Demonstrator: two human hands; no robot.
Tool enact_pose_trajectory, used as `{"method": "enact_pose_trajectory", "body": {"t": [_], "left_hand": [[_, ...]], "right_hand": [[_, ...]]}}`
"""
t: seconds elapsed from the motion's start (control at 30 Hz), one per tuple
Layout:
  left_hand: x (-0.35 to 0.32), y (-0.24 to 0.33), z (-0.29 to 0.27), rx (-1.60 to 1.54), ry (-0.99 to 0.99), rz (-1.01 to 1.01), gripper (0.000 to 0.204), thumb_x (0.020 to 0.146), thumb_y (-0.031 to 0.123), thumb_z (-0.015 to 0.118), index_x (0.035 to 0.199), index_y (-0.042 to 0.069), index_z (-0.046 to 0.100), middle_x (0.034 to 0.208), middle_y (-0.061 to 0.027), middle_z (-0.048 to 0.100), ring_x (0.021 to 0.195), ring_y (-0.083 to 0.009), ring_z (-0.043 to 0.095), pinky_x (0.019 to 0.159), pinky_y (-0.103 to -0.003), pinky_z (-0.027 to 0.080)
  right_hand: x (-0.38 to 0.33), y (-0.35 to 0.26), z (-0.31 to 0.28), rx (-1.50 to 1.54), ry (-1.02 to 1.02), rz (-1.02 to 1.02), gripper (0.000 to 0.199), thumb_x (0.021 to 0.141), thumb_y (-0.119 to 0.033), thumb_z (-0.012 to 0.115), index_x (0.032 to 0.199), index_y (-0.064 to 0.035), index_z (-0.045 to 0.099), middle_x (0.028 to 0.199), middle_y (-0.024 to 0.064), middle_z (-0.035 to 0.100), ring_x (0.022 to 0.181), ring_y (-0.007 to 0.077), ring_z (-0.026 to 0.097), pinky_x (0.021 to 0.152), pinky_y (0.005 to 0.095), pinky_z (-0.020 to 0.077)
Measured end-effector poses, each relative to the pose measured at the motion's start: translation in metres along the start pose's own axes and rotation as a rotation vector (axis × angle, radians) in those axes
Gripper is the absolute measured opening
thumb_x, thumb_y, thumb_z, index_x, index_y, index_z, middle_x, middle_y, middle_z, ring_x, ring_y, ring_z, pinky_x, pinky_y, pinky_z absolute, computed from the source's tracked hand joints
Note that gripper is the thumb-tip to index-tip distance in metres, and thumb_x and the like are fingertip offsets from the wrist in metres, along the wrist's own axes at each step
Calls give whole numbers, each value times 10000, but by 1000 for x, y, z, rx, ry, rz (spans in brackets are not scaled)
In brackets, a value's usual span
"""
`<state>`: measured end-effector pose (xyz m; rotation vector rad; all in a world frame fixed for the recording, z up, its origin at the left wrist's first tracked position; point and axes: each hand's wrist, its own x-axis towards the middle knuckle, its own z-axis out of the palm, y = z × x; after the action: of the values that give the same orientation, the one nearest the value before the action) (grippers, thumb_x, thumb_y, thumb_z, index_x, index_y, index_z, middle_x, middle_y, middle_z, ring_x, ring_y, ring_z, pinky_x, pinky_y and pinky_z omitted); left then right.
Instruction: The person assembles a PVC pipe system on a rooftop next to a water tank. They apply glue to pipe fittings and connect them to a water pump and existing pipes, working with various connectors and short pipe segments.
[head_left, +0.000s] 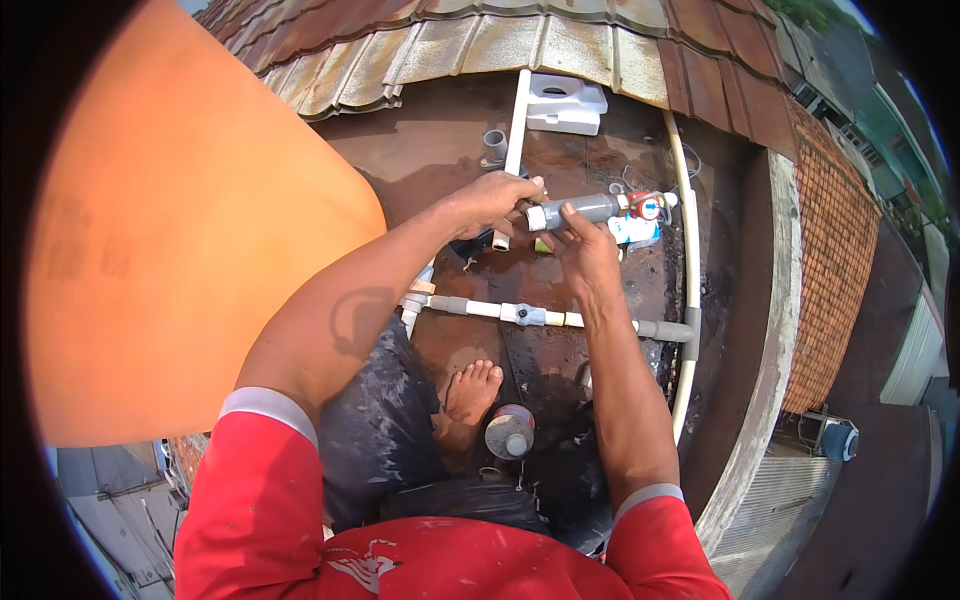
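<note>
My right hand (585,248) is closed around a short grey pipe (588,209), held nearly level above the roof floor. On the pipe's left end is a white threaded collar (537,218). Beyond its right end shows a round red fitting (645,207); I cannot tell whether the two are joined. At the collar, my left hand (497,202) has its fingers drawn together, and what they pinch is hidden. Behind that hand runs a white pipe (517,130) with its lower end open. A blue and white packet (634,232) lies below the red fitting.
A white pipe run with a valve (523,314) crosses before me, meeting a long pipe (690,250) at a grey tee. A round can (510,432) stands by my bare foot (470,390). The big orange tank (200,230) fills the left; roof tiles (580,50) overhang the back.
</note>
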<state>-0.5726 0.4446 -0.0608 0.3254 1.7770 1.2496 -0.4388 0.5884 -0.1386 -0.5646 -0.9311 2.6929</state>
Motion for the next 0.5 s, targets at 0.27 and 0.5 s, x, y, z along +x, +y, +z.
{"method": "enact_pose_trajectory", "body": {"t": [0.27, 0.5], "left_hand": [[11, 0, 3, 165, -12, 28, 416, 1070, 404, 685, 1223, 22, 744, 1087, -80, 757, 915, -158, 739, 808, -335, 623], [11, -1, 3, 215, -132, -3, 368, 1093, 422, 658, 1189, 70, 707, 1059, -49, 749, 949, -121, 678, 852, -290, 557]], "right_hand": [[11, 1, -11, 57, 77, -76, 346, 959, -124, 832, 1202, -28, 604, 1106, 75, 712, 992, 188, 682, 924, 395, 548], [13, 1, -15, 61, 124, -75, 262, 984, -209, 812, 1176, -97, 674, 1085, 21, 685, 971, 168, 604, 976, 428, 463]]}}
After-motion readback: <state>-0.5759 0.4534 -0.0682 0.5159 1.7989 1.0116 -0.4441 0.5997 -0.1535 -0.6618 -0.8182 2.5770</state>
